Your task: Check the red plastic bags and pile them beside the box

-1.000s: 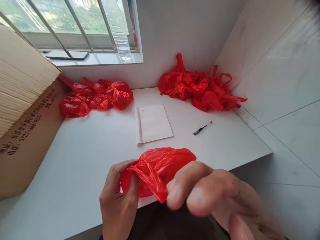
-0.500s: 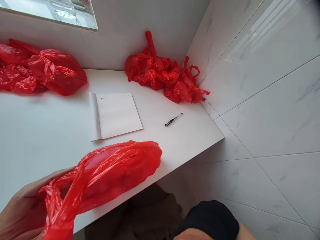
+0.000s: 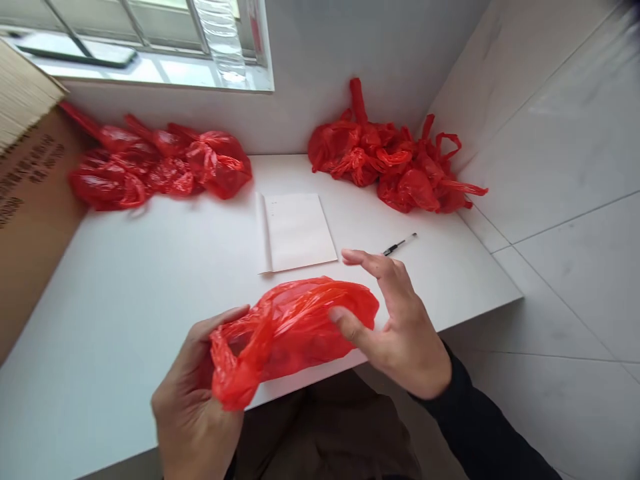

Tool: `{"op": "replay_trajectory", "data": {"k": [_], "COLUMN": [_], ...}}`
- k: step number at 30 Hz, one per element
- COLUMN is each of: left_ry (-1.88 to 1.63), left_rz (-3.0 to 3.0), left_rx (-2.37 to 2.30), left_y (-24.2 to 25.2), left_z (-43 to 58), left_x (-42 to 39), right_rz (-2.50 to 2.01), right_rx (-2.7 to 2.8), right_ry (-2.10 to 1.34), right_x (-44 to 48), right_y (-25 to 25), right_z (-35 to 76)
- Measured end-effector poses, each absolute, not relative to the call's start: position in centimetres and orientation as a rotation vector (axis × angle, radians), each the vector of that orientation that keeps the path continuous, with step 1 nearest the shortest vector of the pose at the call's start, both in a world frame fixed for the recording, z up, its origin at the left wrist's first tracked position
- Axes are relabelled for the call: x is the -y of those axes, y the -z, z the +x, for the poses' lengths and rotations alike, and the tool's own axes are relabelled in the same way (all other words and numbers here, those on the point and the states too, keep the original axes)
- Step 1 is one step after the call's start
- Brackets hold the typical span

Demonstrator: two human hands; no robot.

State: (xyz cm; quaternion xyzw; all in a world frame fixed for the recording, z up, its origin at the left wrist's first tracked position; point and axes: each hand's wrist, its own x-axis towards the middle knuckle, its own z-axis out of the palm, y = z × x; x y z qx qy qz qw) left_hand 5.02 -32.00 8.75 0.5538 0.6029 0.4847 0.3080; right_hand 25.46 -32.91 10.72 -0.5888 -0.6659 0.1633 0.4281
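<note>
My left hand (image 3: 200,393) is closed around the gathered handle end of a red plastic bag (image 3: 305,333), held over the front edge of the white table. The bag looks filled out, but its contents are hidden. At the bag's far right end is my right hand (image 3: 400,327), open, with thumb and fingers spread wide; its thumb overlaps the bag, and I cannot tell whether it touches. Beyond the bag lies an open notepad (image 3: 300,230) with a few small marks near its top left. A black pen (image 3: 400,244) rests just behind my right hand, partly covered by it.
Knotted red bags (image 3: 165,167) lie along the wall at back left, and another heap of red bags (image 3: 395,160) fills the back right corner. A cardboard box (image 3: 45,173) stands at the left. A clear plastic bottle (image 3: 223,43) is on the windowsill. Tiled wall (image 3: 565,167) borders the right.
My right hand has come up from the lower edge to the bag's right end, opening wide. My left hand still grips the bag. The view has shifted left, bringing in the cardboard box.
</note>
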Motion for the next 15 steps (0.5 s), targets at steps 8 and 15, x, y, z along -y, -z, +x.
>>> {"op": "replay_trajectory", "data": {"k": [8,15], "left_ry": [-1.310,-1.393], "left_rz": [1.389,1.842], "left_rx": [-1.545,-1.436], "left_y": [-7.6,-10.4], "left_z": [2.9,4.4], "left_x": [32.5,33.6], "right_rz": [-1.610,-1.424], "right_rx": [1.414,1.443], "right_ry": [-0.606,-0.851], "right_x": [33.3,34.5], "right_y": [-9.5,-10.3], "right_z": [27.3,27.1]}}
